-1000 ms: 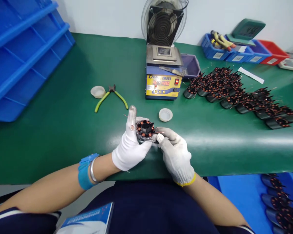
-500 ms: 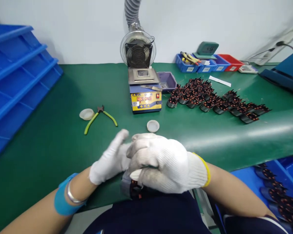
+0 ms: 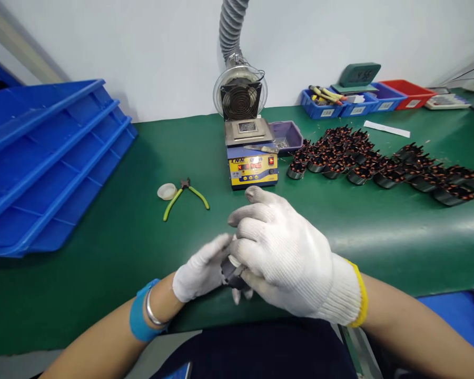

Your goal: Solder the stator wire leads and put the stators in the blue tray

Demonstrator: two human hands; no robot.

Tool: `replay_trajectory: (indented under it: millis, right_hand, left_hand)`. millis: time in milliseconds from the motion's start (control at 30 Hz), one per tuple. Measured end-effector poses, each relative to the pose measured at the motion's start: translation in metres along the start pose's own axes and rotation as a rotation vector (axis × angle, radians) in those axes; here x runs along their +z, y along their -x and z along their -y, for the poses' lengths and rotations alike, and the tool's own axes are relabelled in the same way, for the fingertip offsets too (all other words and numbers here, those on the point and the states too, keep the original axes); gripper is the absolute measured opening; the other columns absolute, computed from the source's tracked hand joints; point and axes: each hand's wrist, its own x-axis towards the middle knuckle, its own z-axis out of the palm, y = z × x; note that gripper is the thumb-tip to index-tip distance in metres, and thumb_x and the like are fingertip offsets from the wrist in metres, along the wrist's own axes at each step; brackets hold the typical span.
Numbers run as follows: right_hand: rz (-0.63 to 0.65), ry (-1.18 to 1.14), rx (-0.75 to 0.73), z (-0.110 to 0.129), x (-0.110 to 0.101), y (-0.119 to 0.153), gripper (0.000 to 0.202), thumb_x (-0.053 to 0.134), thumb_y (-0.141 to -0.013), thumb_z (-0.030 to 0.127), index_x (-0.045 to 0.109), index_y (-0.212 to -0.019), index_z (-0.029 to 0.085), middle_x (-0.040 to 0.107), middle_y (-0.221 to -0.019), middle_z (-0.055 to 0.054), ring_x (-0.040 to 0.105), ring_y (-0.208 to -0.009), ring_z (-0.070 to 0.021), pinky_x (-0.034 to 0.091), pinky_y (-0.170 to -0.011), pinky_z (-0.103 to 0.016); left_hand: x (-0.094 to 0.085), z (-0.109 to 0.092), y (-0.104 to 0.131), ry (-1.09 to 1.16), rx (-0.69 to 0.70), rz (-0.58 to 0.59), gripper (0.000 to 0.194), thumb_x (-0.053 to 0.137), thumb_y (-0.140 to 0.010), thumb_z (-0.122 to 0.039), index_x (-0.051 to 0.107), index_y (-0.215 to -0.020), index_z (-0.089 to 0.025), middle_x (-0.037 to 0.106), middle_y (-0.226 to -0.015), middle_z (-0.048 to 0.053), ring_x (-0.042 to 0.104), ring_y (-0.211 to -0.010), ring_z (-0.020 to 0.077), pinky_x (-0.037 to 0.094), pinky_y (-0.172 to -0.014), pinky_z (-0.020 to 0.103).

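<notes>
Green-surfaced workbench point(image 3: 126, 163) stands against a plain white wall point(image 3: 161, 58). At its near side, a person's left hand point(image 3: 199, 275), in a smooth white glove, is closed around a dark grey, round metal part point(image 3: 231, 272), which sits between both hands. Right hand point(image 3: 286, 258), in a ribbed white knit glove with a yellow cuff, covers much of the part; fingers bent, thumb end against it. From where I stand, I cannot tell whether this hand grips. Left wrist: bright blue band point(image 3: 140, 320), silver bangle point(image 3: 150, 309).

Beyond the hands, slightly left: green-handled pliers point(image 3: 174, 204), handles spread, lying just beside a small white round dish point(image 3: 166, 191). Straight ahead: yellow-and-blue heating unit point(image 3: 253, 171), red digits lit, steel plate on top, black fan point(image 3: 240, 102) behind. Purple plastic tray point(image 3: 296, 141) adjoins it. Further right: crowded rows of dark rings with copper windings point(image 3: 349, 152). Back right: blue and red plastic bins point(image 3: 411, 96). Far left: large blue plastic trays point(image 3: 51, 179), tilted.
</notes>
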Motion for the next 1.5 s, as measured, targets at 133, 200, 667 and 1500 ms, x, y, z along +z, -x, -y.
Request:
replay_trajectory:
  millis: [133,200,667,1500]
  right_hand:
    - [-0.014,-0.003,-0.05,-0.006,0.007,0.022,0.008,0.062,-0.085,0.016,0.068,-0.084,0.021,0.073,-0.089,-0.007,0.069,-0.102,-0.0264,0.046,-0.113,-0.057]
    - [-0.15,-0.294,0.161,-0.008,0.013,0.037,0.011,0.062,-0.088,0.017,0.065,-0.079,0.022,0.073,-0.087,-0.005,0.071,-0.099,-0.0237,0.053,-0.106,-0.05]
    - [-0.202,-0.694,0.79,0.007,0.092,0.056,0.073,0.076,-0.073,0.031,0.056,-0.143,0.023,0.068,-0.135,-0.009,0.071,-0.117,-0.0257,0.061,-0.102,-0.04]
    - [-0.15,0.307,0.19,-0.034,0.044,0.085,0.05,0.06,-0.083,0.011,0.054,-0.133,0.011,0.067,-0.128,-0.019,0.066,-0.122,-0.0267,0.061,-0.102,-0.036]
  left_hand:
    - [0.006,0.014,0.007,-0.354,0.256,-0.125,0.058,0.084,-0.071,-0.066,0.068,-0.1,-0.019,0.071,-0.085,0.007,0.072,-0.075,0.0229,0.061,-0.069,0.035]
    - [0.007,0.02,0.006,-0.51,0.57,-0.386,0.063,0.092,-0.067,-0.054,0.062,-0.111,-0.021,0.071,-0.101,0.008,0.074,-0.091,0.0239,0.062,-0.083,0.035]
    - [-0.025,0.049,-0.001,-0.947,0.943,-0.297,0.093,0.075,-0.089,-0.05,0.021,-0.163,-0.034,0.068,-0.126,0.014,0.075,-0.106,0.0288,0.067,-0.085,0.039]
    - [-0.013,0.008,0.002,-0.62,0.554,-0.317,0.039,0.07,-0.09,-0.055,0.071,-0.101,-0.018,0.072,-0.081,0.005,0.067,-0.067,0.0183,0.052,-0.055,0.028]
